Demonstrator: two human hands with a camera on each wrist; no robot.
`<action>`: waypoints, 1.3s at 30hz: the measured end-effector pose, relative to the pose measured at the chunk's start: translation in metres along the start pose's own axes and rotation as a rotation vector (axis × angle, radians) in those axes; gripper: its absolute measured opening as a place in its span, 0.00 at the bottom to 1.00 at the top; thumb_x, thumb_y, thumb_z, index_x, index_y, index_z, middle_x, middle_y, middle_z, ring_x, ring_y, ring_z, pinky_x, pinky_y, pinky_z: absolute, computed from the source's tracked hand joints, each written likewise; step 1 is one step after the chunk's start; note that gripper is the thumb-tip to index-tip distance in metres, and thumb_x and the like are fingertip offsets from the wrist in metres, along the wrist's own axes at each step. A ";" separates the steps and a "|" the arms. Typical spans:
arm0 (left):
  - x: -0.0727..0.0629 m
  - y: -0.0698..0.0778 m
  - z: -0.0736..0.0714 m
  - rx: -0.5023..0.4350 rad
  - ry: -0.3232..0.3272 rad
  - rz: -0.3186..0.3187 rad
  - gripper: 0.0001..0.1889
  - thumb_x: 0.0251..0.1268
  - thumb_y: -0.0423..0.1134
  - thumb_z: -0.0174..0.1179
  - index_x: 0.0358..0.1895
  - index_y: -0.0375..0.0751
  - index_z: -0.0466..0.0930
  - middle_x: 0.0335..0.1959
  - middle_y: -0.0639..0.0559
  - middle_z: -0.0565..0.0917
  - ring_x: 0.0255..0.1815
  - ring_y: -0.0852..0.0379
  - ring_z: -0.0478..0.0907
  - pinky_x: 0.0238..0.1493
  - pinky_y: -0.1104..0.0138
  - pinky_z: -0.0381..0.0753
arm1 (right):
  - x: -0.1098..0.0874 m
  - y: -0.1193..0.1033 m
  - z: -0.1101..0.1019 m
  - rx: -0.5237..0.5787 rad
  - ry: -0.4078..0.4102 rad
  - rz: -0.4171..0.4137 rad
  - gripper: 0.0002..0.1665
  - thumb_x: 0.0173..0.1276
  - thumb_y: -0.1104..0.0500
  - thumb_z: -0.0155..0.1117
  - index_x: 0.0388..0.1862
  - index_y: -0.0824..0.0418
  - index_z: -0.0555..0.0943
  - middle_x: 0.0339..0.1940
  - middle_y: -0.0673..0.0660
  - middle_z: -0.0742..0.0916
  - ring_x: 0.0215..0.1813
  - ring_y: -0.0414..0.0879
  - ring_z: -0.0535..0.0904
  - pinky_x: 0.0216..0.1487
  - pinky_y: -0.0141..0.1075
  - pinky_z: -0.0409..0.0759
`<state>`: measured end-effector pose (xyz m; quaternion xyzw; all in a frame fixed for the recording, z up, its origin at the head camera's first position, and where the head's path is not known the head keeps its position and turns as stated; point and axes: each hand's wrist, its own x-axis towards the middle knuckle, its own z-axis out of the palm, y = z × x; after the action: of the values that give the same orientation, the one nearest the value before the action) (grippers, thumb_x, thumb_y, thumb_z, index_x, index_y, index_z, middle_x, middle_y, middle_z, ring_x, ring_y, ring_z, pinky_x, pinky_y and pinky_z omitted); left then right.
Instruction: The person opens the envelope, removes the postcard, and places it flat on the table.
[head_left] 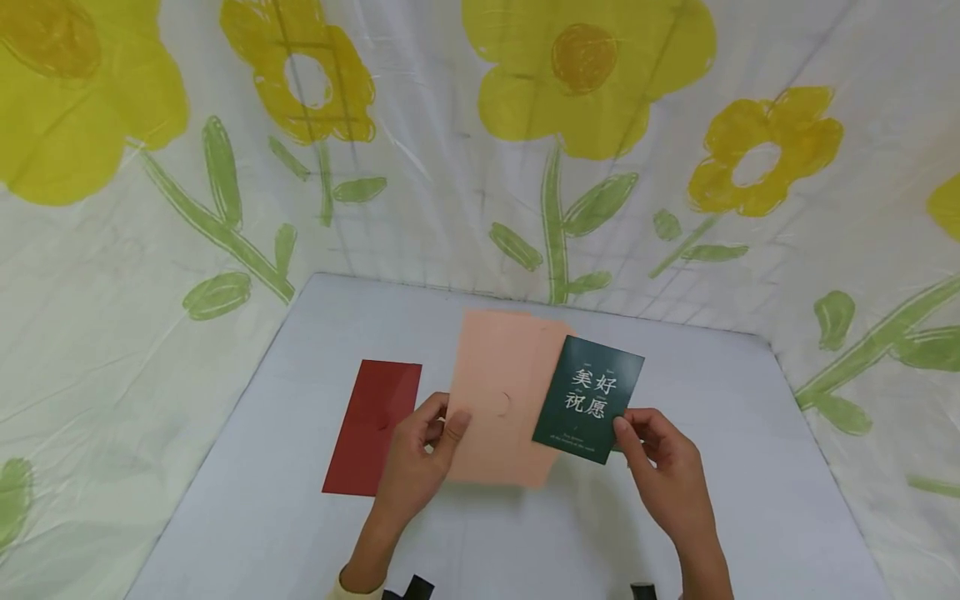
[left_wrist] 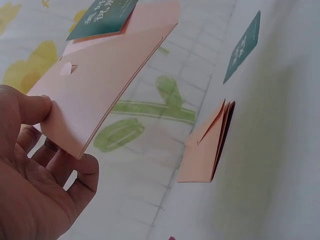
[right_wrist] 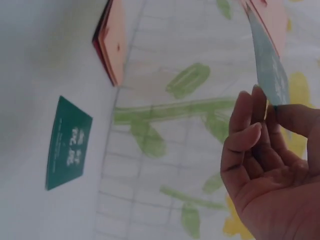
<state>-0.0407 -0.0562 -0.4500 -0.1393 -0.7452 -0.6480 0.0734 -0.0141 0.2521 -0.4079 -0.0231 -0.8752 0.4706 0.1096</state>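
My left hand [head_left: 420, 454] grips a pink envelope [head_left: 487, 400] by its left edge, thumb on the near face and fingers behind. Its flap is folded out toward the right, and a small curved slit shows on the body. A dark green card [head_left: 592, 392] with white Chinese characters is pinched at its lower right corner by my right hand [head_left: 667, 467]. The card's left side overlaps the flap in the head view. Both are raised off the table, as the left wrist view shows the envelope [left_wrist: 100, 95] tilted in the air.
A red envelope [head_left: 371, 429] lies on the white table [head_left: 262, 467] at the left. A stack of pink envelopes [left_wrist: 202, 155] and another green card [right_wrist: 70, 145] lie on the table, mostly hidden in the head view. A flower-printed curtain [head_left: 420, 192] surrounds the table.
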 end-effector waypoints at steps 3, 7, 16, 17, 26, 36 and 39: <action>0.000 0.000 -0.002 0.004 0.014 -0.011 0.08 0.80 0.42 0.62 0.55 0.49 0.84 0.42 0.51 0.87 0.27 0.56 0.86 0.28 0.67 0.79 | 0.000 0.004 -0.007 0.003 0.003 -0.002 0.09 0.82 0.54 0.64 0.50 0.58 0.83 0.39 0.52 0.90 0.39 0.42 0.88 0.39 0.29 0.81; 0.000 0.001 -0.005 0.000 0.038 -0.032 0.08 0.80 0.43 0.63 0.55 0.49 0.84 0.42 0.51 0.87 0.29 0.56 0.88 0.29 0.66 0.80 | 0.002 0.013 -0.019 -0.035 0.026 0.001 0.10 0.83 0.55 0.62 0.52 0.60 0.83 0.34 0.54 0.89 0.36 0.43 0.84 0.34 0.30 0.80; 0.001 -0.001 -0.007 -0.011 0.073 -0.054 0.09 0.79 0.43 0.63 0.56 0.49 0.84 0.43 0.53 0.87 0.33 0.57 0.91 0.32 0.63 0.86 | 0.015 0.039 -0.058 -0.241 0.122 0.109 0.19 0.85 0.49 0.57 0.57 0.63 0.82 0.36 0.60 0.89 0.33 0.41 0.82 0.33 0.24 0.77; 0.001 -0.001 -0.007 -0.011 0.074 -0.052 0.09 0.80 0.43 0.63 0.56 0.49 0.84 0.43 0.53 0.88 0.33 0.57 0.91 0.32 0.63 0.86 | 0.017 0.043 -0.061 -0.265 0.125 0.112 0.19 0.85 0.49 0.57 0.57 0.64 0.82 0.38 0.61 0.90 0.33 0.40 0.82 0.34 0.23 0.77; 0.000 -0.001 -0.008 0.002 0.072 -0.058 0.10 0.80 0.44 0.63 0.57 0.50 0.83 0.44 0.54 0.88 0.33 0.57 0.90 0.31 0.64 0.85 | 0.033 0.083 -0.077 -0.448 0.049 0.135 0.25 0.86 0.47 0.54 0.59 0.69 0.80 0.40 0.65 0.90 0.34 0.48 0.81 0.29 0.34 0.76; -0.002 -0.003 -0.008 -0.013 0.073 -0.051 0.08 0.80 0.43 0.63 0.55 0.49 0.84 0.43 0.53 0.87 0.32 0.56 0.89 0.31 0.64 0.83 | 0.051 0.122 -0.094 -0.516 -0.113 0.161 0.25 0.87 0.52 0.53 0.57 0.76 0.79 0.49 0.76 0.88 0.42 0.61 0.85 0.34 0.44 0.80; -0.002 -0.003 -0.008 -0.015 0.069 -0.063 0.09 0.80 0.43 0.63 0.56 0.49 0.84 0.43 0.53 0.87 0.33 0.56 0.89 0.33 0.64 0.85 | 0.056 0.127 -0.098 -0.524 -0.146 0.179 0.26 0.87 0.52 0.53 0.57 0.77 0.79 0.50 0.77 0.87 0.42 0.62 0.85 0.37 0.49 0.82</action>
<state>-0.0403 -0.0644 -0.4518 -0.0939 -0.7415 -0.6598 0.0776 -0.0554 0.4104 -0.4516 -0.0942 -0.9671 0.2364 -0.0053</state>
